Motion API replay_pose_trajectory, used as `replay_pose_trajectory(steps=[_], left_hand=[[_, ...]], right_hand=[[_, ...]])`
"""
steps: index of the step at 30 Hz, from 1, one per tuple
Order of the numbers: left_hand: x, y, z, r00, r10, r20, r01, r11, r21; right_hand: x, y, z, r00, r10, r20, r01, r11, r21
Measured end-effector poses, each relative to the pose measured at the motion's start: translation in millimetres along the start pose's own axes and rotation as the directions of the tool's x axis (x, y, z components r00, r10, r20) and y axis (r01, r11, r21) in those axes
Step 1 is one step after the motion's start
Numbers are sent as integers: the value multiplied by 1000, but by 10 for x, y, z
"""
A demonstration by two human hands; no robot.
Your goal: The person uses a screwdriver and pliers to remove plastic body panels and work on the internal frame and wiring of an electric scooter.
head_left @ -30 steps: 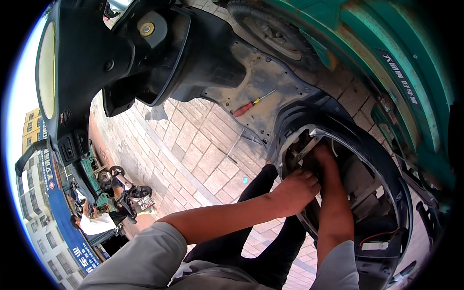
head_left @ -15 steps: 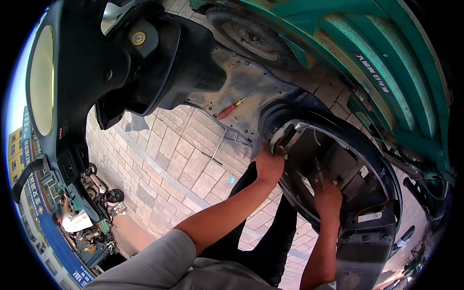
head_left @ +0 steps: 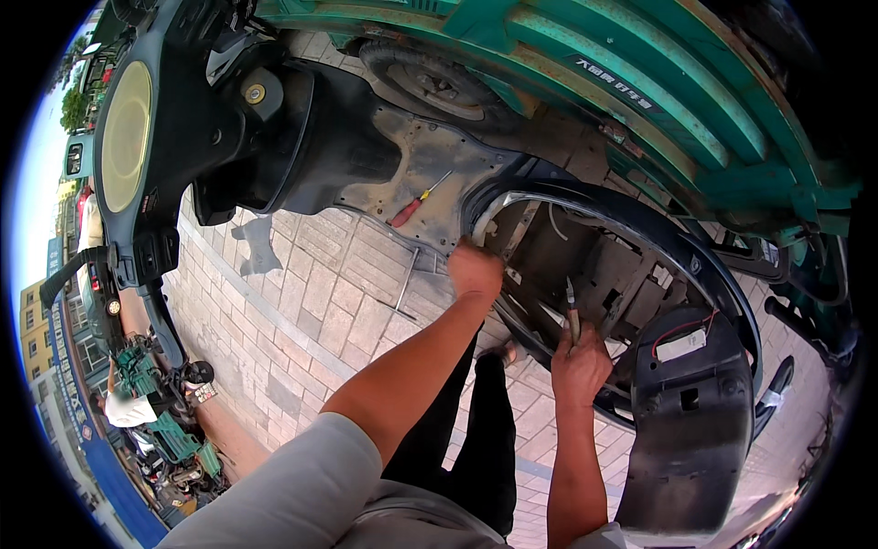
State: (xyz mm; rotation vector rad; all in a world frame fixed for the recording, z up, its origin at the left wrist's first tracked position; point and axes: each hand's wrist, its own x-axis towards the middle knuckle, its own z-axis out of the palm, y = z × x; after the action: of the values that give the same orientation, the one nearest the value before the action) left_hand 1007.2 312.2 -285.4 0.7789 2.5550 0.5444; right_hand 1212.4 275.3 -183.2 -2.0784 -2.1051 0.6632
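Observation:
My left hand (head_left: 476, 273) is closed on the front rim of the scooter's open seat compartment (head_left: 512, 197); its fingertips are partly hidden. In my right hand (head_left: 580, 368) is a slim hand tool (head_left: 572, 316) with a brownish handle and a narrow metal tip. The tip points away from me over the opening, and its exact kind is unclear. Dark panels and frame parts show inside the compartment. At its right end hangs a black panel (head_left: 686, 430) with a white label and a red wire.
A screwdriver (head_left: 402, 213) with a red handle lies on the dusty footboard (head_left: 448, 151). A thin T-shaped metal bar (head_left: 405, 288) is beside it, lower down. The green vehicle (head_left: 658, 91) stands close along the far side. A grey scrap (head_left: 258, 245) lies on the paving.
The view has shifted. My right hand has drawn back toward me with the tool, out from deeper in the compartment. My left hand remains at the rim.

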Motion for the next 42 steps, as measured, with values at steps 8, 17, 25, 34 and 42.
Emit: replay_pose_trajectory(steps=[8,17,25,34,42], left_hand=[[101,-179,181,999,33,9,-33,999,28],[125,-261,217,996,72,53,-70,997,-24],[148,-206,330,999,-35,39,33,997,64],[0,10,36,991,-128,40,127,992,13],[-33,95,-51,981,-190,30,193,971,-138]], right_hand=[[4,25,56,990,89,-108,-91,996,-15],[-6,70,95,972,24,-235,-20,1000,16],[67,-21,-12,981,171,-91,-173,985,-15],[45,-113,105,993,91,-73,-101,985,-141],[89,-205,131,993,105,-50,-114,969,-219]])
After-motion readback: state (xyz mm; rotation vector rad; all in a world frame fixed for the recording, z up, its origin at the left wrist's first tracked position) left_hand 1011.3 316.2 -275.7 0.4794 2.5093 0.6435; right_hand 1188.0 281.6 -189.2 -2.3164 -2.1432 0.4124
